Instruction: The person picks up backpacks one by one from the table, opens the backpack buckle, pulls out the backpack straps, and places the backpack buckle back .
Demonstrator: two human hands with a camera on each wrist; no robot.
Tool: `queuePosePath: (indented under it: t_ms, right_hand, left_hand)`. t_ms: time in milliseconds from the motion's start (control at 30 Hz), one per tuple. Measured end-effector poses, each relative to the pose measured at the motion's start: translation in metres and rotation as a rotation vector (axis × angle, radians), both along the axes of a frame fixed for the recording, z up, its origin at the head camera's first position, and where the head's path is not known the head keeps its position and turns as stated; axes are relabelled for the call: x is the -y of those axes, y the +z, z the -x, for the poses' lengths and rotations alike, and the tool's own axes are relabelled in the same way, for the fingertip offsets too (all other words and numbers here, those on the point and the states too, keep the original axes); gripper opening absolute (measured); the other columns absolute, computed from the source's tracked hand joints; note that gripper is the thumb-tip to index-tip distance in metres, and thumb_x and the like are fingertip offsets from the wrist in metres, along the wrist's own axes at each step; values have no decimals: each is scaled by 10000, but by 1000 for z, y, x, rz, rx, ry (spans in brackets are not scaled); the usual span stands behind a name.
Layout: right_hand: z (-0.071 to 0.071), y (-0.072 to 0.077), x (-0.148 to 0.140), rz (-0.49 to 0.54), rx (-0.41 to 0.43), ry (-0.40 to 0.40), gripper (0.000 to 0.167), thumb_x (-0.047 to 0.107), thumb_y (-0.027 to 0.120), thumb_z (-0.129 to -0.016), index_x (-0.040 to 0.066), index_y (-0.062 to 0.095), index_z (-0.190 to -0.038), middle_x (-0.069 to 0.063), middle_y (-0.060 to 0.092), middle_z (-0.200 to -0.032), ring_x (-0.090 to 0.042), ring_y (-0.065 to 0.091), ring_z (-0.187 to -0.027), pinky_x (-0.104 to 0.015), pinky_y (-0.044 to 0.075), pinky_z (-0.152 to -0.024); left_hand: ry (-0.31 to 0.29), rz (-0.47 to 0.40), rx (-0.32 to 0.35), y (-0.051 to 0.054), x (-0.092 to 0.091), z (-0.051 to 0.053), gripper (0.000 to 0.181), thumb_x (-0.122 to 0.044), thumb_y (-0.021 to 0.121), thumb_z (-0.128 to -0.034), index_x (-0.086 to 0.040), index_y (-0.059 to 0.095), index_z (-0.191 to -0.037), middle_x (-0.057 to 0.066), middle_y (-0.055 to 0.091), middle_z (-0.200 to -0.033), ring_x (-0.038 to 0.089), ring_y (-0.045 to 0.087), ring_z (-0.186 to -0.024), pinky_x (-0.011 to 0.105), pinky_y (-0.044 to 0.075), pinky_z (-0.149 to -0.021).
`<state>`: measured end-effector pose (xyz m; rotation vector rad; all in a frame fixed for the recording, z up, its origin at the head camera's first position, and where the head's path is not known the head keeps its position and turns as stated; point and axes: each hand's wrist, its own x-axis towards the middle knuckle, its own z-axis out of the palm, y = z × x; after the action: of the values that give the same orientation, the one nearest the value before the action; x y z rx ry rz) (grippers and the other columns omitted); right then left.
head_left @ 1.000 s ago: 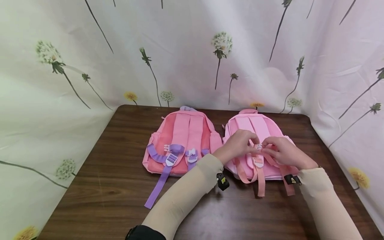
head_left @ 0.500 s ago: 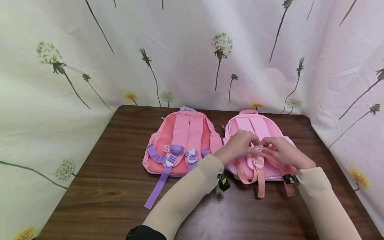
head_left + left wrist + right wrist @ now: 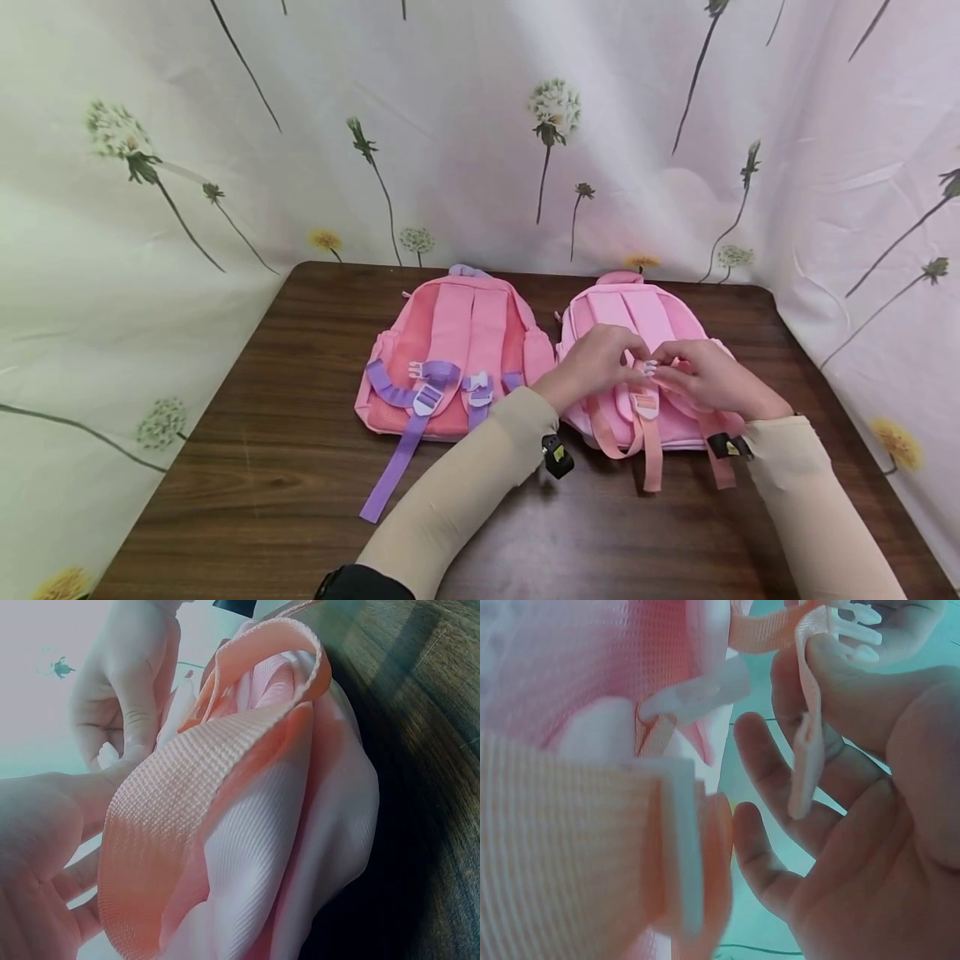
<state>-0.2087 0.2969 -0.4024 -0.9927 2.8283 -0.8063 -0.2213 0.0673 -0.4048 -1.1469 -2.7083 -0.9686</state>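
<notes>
Pinching the peach strap at the white pronged buckle with the right hand, over the light-pink backpack lying on the counter. Holding the left hand beside the buckle, with its grip unclear.

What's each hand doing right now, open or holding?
Left hand: fingertips at the white buckle; whether it grips cannot be told.
Right hand: holding, pinching the orange strap beside that buckle.

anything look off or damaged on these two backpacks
Nothing spilled or visibly damaged. On the purple-strapped backpack, though, a white pronged buckle sits unclipped and a purple strap trails onto the table, so it looks undone.
</notes>
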Motion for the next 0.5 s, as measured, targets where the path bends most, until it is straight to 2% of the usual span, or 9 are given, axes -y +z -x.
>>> queuePosePath:
  t_ms: [133, 233, 400, 500]
  right_hand:
    - [-1, -1, 3, -18, 49, -32, 193, 22, 781, -928, 158, 762, -1065, 84, 680, -883, -133, 605, -803, -286, 527, -745]
    - [-3, 1, 4, -19, 50, -39, 184, 56, 778, -940, 166, 761, -1086, 92, 693, -901, -125, 608, -818, -293, 529, -757]
    - [-4, 4, 1, 22, 18, -8, 153, 88, 787, -940, 212, 749, -1022, 131, 682, -840, -85, 572, -721, -262, 485, -642]
    - [-3, 3, 1, 40, 21, 10, 162, 76, 784, -941, 221, 741, -999, 123, 670, -823, -81, 559, -699, -254, 474, -623]
  left_hand:
    - [6, 6, 1, -2, 0, -1, 234, -297, 886, -873, -163, 813, -1051, -108, 738, -958, 81, 615, -832, 115, 429, -741]
    - [19, 12, 7, -2, 0, -2, 251, -320, 887, -868, -173, 815, -1058, -120, 734, -953, 64, 589, -841, 128, 423, -756]
    - [27, 11, -5, 0, 1, -4, 248, -334, 881, -874, -181, 816, -1058, -119, 738, -954, 69, 582, -861, 149, 424, -772]
    - [35, 15, -7, 0, 2, -4, 232, -320, 878, -881, -182, 816, -1057, -117, 743, -962, 67, 599, -880, 145, 427, -779]
